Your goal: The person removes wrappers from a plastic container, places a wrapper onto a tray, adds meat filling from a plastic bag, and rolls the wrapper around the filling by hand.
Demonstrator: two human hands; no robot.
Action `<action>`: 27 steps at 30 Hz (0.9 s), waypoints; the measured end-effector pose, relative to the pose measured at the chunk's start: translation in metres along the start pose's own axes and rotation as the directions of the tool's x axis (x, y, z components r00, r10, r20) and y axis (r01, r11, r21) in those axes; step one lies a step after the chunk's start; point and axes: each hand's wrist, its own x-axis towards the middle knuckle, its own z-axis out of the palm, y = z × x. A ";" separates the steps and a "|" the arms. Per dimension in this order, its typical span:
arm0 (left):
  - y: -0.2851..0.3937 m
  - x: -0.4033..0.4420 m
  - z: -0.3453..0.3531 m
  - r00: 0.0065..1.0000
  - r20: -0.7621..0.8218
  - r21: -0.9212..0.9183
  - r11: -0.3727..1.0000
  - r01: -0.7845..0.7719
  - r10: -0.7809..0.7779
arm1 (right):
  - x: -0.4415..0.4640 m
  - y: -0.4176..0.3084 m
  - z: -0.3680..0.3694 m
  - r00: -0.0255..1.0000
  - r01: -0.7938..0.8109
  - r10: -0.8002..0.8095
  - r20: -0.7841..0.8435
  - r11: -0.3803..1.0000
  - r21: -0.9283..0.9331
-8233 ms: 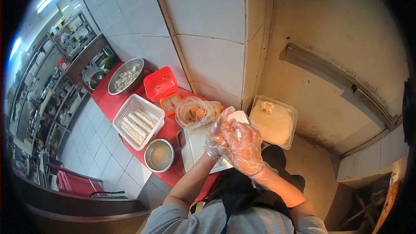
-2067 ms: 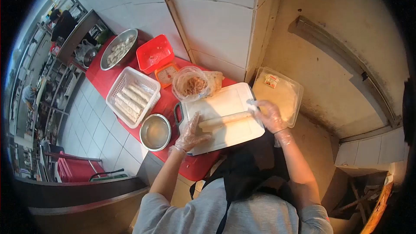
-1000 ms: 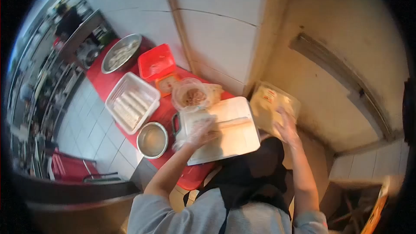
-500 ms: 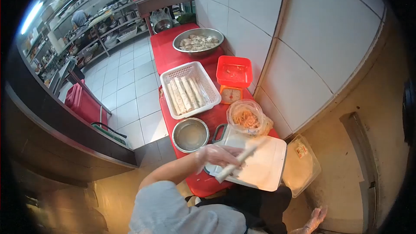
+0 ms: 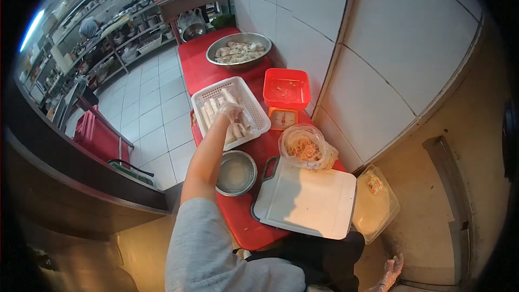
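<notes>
My left hand [image 5: 231, 111], in a clear plastic glove, reaches into a white perforated basket [image 5: 261, 125]. Its fingers close over a long white roll [image 5: 229, 96] lying at the right of several similar rolls in the basket; the hand hides the roll's middle. Down at the lower right edge of the view is my right hand [image 5: 393, 270], also gloved. Its fingers are apart and it holds nothing. In front of my body a white cutting board [image 5: 308, 197] lies on the red table [image 5: 243, 221], beside a steel bowl of cloudy liquid [image 5: 236, 173].
A bag of orange shredded filling [image 5: 304, 148] stands behind the board. Past it are an orange scale [image 5: 283, 119], a red tub [image 5: 287, 87] and a large metal basin of pale pieces [image 5: 239, 53]. A clear container [image 5: 376, 205] sits right. People stand farther back.
My left hand has swung from above the cutting board, carrying a white roll, forward and left into the basket. My right hand has hardly moved.
</notes>
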 end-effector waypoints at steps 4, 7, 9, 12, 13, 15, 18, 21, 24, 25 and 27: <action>0.001 0.027 0.026 0.981 -0.185 0.369 0.929 0.013 0.059 | -0.030 -0.035 -0.004 0.998 0.022 -0.027 -0.053 0.995 -0.094; -0.006 0.032 0.050 0.953 -0.258 0.578 0.816 0.024 0.155 | -0.034 -0.019 -0.021 0.988 0.156 -0.157 -0.001 0.986 -0.066; -0.011 0.029 0.063 0.921 -0.310 0.672 0.740 0.036 0.236 | -0.028 -0.012 -0.029 0.987 0.162 -0.162 0.010 0.980 -0.112; -0.041 0.045 0.077 0.840 -0.393 0.660 0.751 -0.026 0.374 | -0.033 -0.022 -0.026 0.985 0.169 -0.164 0.044 0.975 -0.144; -0.058 0.068 0.080 0.856 -0.365 0.644 0.763 -0.053 0.367 | -0.032 -0.013 -0.031 0.949 0.296 -0.291 0.120 0.955 -0.026; -0.074 0.088 0.085 0.882 -0.289 0.659 0.746 -0.099 0.372 | -0.010 0.009 -0.035 0.954 0.256 -0.264 0.143 0.964 0.073; -0.046 0.048 0.062 0.913 -0.140 0.754 0.639 -0.152 0.382 | 0.006 0.027 -0.035 0.998 -0.070 0.070 0.009 0.996 0.053; -0.010 -0.014 0.044 0.884 -0.017 0.727 0.612 -0.310 0.468 | -0.006 -0.028 -0.006 1.000 0.029 -0.029 -0.005 0.997 0.072; 0.023 -0.117 0.062 0.829 -0.039 0.590 0.682 -0.432 0.558 | 0.009 -0.031 0.015 0.991 -0.102 0.106 -0.079 0.994 0.050; 0.034 -0.160 0.077 0.802 -0.068 0.624 0.653 -0.430 0.593 | 0.022 -0.012 0.024 0.991 -0.052 0.040 -0.131 0.995 -0.091; 0.051 -0.234 0.112 0.849 -0.025 0.309 0.812 -0.495 0.527 | 0.054 0.047 0.041 0.983 -0.096 0.043 -0.177 0.948 -0.302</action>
